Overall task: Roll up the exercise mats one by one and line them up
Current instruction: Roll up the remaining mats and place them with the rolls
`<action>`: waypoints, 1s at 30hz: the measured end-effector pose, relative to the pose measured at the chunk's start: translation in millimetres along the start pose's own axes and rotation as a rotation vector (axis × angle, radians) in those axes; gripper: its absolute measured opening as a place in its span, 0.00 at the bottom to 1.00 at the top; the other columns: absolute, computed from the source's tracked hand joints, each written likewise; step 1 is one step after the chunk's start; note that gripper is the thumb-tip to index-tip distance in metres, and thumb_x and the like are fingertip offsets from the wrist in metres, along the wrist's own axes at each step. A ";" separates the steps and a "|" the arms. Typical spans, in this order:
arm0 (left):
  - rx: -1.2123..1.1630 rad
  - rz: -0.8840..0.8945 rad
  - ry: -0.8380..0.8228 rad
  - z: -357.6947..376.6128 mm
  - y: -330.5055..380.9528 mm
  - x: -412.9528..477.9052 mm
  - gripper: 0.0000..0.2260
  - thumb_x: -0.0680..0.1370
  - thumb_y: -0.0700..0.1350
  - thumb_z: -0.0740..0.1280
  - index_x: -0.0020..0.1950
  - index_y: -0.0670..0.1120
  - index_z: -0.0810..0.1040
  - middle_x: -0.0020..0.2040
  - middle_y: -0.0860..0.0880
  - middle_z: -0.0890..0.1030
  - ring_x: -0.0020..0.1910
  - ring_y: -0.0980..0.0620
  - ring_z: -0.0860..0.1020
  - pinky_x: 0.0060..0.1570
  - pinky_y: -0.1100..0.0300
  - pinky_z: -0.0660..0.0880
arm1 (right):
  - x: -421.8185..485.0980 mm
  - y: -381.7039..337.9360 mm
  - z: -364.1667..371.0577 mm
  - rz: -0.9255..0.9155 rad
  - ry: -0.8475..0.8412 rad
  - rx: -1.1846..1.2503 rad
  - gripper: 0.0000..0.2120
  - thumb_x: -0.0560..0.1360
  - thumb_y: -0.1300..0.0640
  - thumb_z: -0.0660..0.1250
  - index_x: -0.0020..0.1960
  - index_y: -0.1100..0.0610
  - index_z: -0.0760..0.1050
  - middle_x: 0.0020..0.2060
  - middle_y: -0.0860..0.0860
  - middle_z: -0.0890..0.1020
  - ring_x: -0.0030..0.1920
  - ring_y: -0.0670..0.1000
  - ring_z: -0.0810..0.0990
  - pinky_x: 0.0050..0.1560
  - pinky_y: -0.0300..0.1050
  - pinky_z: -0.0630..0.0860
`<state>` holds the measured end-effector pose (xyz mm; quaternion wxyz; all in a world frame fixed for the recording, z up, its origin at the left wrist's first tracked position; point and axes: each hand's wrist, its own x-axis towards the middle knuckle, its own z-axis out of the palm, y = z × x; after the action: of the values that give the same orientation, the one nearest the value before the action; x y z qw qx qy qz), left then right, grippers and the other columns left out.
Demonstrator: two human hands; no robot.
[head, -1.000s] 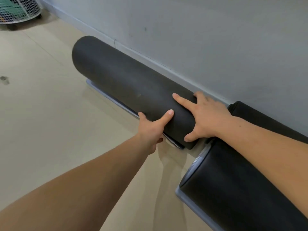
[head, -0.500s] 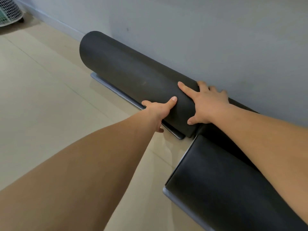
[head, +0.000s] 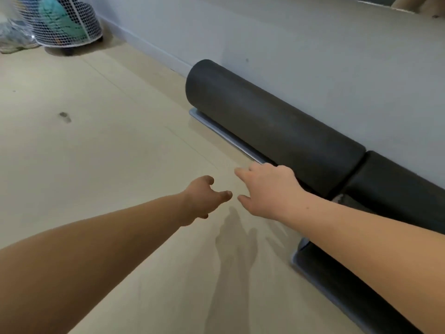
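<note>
Now — rolled mats [head: 272,131]: 3 | left hand [head: 204,198], right hand [head: 269,191] — fingers relaxed, holding nothing

The rolled mat [head: 269,124] looks matt dark foam, the floor [head: 96,153] smooth and faintly glossy, the basket [head: 65,22] white wire mesh.

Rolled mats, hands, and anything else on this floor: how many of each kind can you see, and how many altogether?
Rolled black mats: 3 (far mat, second mat end to end with it along the wall, near mat)
Hands: 2 (left hand, right hand)
White wire basket: 1
Total: 6
</note>
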<state>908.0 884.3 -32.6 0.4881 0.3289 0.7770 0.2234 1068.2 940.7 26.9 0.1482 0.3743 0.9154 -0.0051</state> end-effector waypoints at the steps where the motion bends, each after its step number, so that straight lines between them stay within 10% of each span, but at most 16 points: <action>1: 0.047 0.018 -0.002 -19.0 -17.0 -12.0 0.38 0.78 0.58 0.74 0.82 0.48 0.62 0.57 0.48 0.83 0.52 0.47 0.83 0.57 0.48 0.82 | 2.0 -21.5 -7.4 -0.010 -0.044 0.000 0.23 0.82 0.39 0.59 0.72 0.48 0.66 0.59 0.49 0.76 0.56 0.55 0.79 0.46 0.50 0.72; 11: 0.150 -0.061 0.074 -231.5 -258.1 -187.3 0.29 0.79 0.59 0.72 0.78 0.52 0.70 0.66 0.54 0.78 0.61 0.53 0.79 0.58 0.58 0.75 | 16.6 -297.0 -103.9 -0.302 -0.246 -0.175 0.25 0.81 0.38 0.61 0.76 0.44 0.68 0.66 0.46 0.76 0.63 0.54 0.78 0.60 0.52 0.75; 18: -0.229 -0.197 0.390 -315.8 -445.6 -314.9 0.26 0.80 0.59 0.71 0.76 0.52 0.73 0.63 0.56 0.79 0.57 0.56 0.79 0.51 0.61 0.75 | 7.0 -560.9 -111.2 -0.613 -0.207 -0.257 0.25 0.81 0.37 0.61 0.76 0.43 0.69 0.67 0.45 0.76 0.65 0.53 0.77 0.61 0.50 0.75; 30: -0.307 -0.455 0.931 -371.7 -648.8 -532.2 0.25 0.82 0.54 0.69 0.78 0.50 0.70 0.74 0.51 0.76 0.70 0.49 0.76 0.68 0.52 0.74 | -106.5 -882.5 -73.3 -0.911 -0.342 0.254 0.19 0.77 0.39 0.69 0.63 0.48 0.81 0.55 0.46 0.82 0.49 0.47 0.82 0.57 0.50 0.81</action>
<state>544.9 42.8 16.7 0.1708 -0.0565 0.9211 0.3452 514.5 241.6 36.7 0.2320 -0.0542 0.9406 -0.2420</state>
